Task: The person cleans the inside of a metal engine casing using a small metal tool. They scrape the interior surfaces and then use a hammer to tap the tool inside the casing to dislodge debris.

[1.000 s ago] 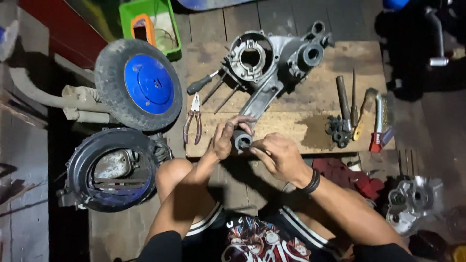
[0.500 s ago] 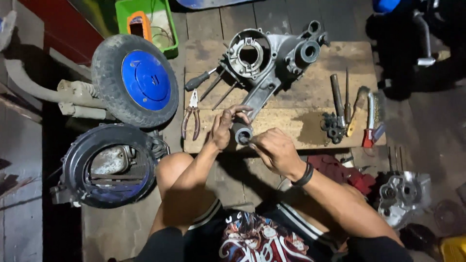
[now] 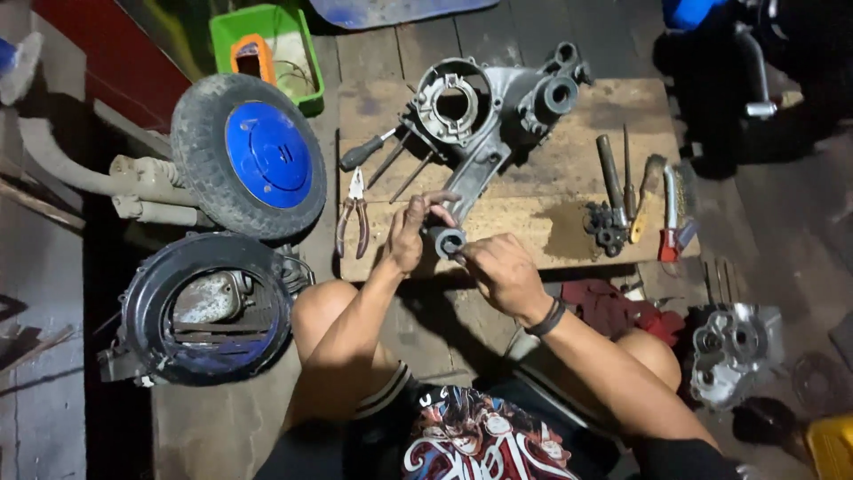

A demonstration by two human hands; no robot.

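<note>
Down low are the person's bare knees and a printed shirt. Just past the knees, both hands meet over the near edge of the board, a flat wooden desk lying on the floor. The right hand is closed, its grip pinching the side of a small dark ring. The left hand is on the other side of the ring, thumb and fingers curled around it, so the ring sits tight between the two hands, touching both. Left of the hands, red pliers lie on the board. Right of the hands are a dark oily patch, a small gear, a wire brush and some long tools. On the floor to the left is a round black cover, and farther up a tire with a blue hub. A silver metal part lies on the floor to the right. At the far side of the board sits a big grey engine case, with a screwdriver beside it. Farthest away is a green box.
</note>
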